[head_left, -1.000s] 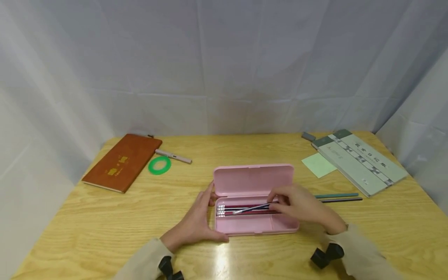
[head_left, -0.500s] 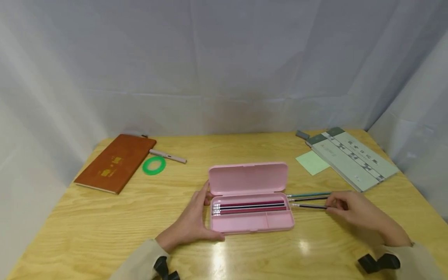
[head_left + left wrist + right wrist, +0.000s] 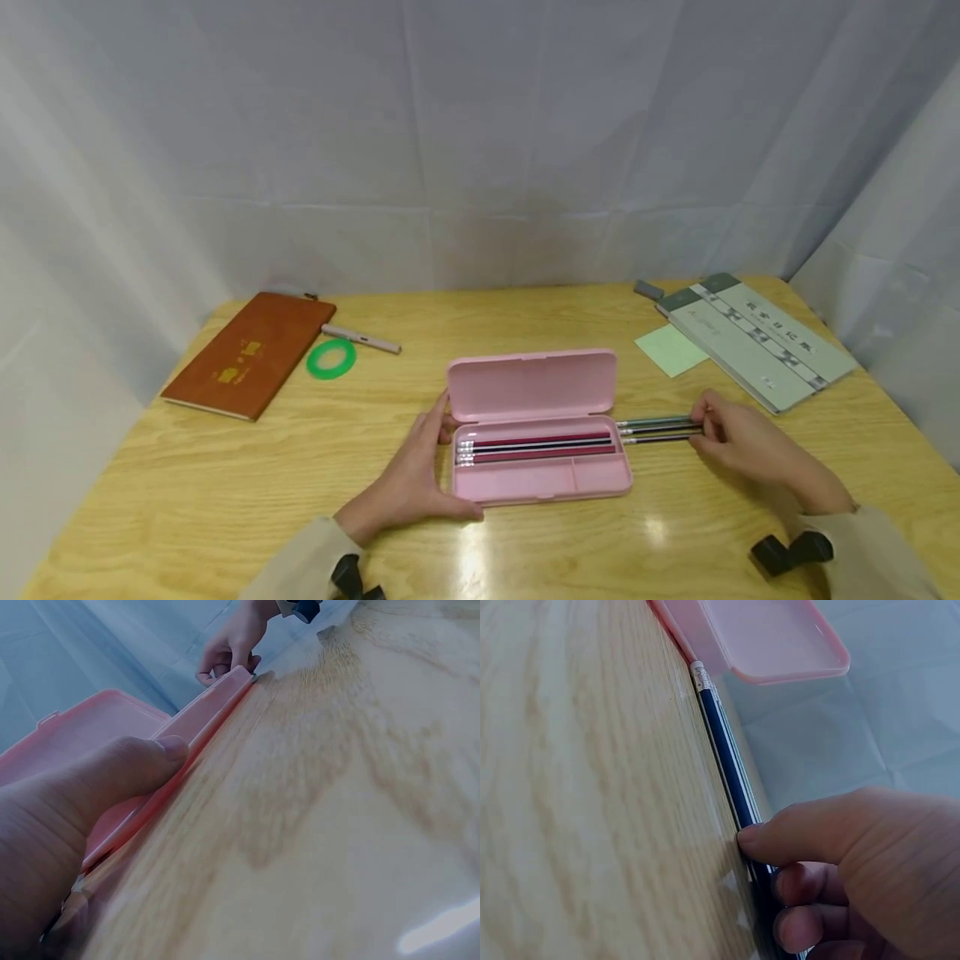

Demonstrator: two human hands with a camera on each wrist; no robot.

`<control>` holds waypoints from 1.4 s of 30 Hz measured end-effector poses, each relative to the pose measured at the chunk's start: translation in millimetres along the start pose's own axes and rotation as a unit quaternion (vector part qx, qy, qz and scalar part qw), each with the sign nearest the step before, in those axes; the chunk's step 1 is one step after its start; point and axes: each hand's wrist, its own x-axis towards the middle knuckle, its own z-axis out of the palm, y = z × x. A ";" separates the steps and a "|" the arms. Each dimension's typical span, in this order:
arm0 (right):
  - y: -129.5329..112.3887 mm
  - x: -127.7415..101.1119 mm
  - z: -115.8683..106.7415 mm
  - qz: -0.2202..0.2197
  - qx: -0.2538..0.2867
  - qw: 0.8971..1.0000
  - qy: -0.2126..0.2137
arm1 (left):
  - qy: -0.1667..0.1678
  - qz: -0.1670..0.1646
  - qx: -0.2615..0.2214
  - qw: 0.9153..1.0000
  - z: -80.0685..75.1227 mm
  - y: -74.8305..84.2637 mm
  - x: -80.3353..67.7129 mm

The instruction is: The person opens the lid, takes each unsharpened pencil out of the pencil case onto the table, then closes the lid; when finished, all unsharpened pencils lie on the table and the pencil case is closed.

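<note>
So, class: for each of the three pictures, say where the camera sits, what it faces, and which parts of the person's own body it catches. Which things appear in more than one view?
Head: worn high, looking forward and down at the table; shows both sleeved forearms, left hand and right hand.
Left wrist: low, looking along the pink pencil case; shows the left thumb, right hand far off.
Right wrist: low, looking along the pencils toward the case; shows right fingers.
Shared: all three show the case; head and right wrist share the pencils.

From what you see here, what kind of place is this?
Probably a staged study desk: a wooden table enclosed by white cloth, with stationery on it, namely an open pink pencil case, a brown notebook and green booklets.
</note>
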 end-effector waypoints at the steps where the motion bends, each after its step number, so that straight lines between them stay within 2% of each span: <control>1: -0.1 0.8 -0.2 -0.003 -0.003 1.000 0.000 | 0.001 0.001 0.001 1.000 0.0 -0.1 -0.2; 10: -2.5 6.7 -1.7 0.039 -0.005 0.999 -0.028 | 0.005 -0.001 0.002 1.000 0.6 -1.4 -0.4; 13: -6.6 9.7 -0.7 0.037 0.006 0.999 -0.029 | 0.003 0.000 0.003 1.000 0.6 -1.2 -0.3; 16: -15.8 17.1 6.0 0.011 0.025 1.000 -0.014 | 0.009 0.003 0.006 1.000 0.0 -1.5 -0.6; 20: -36.5 32.6 25.6 -0.061 0.058 0.996 0.021 | 0.009 0.010 0.001 1.000 0.0 -1.5 -0.6; 22: -49.2 40.6 36.7 -0.090 0.061 0.994 0.025 | 0.003 0.010 -0.003 1.000 0.5 -1.0 -0.5; 27: -79.8 60.1 55.8 -0.112 0.009 0.994 0.008 | -0.001 0.004 -0.006 1.000 1.1 -0.1 -0.6; 34: -100.2 79.6 75.2 -0.151 -0.073 0.986 0.013 | 0.000 0.006 0.001 1.000 1.2 -0.7 0.1; 38: -111.7 87.2 81.7 -0.150 -0.087 0.985 -0.012 | -0.001 0.000 0.002 1.000 -0.3 0.5 0.0; 42: -118.9 90.8 86.3 -0.157 -0.089 0.984 -0.008 | -0.001 0.000 0.001 1.000 -0.5 0.6 -0.3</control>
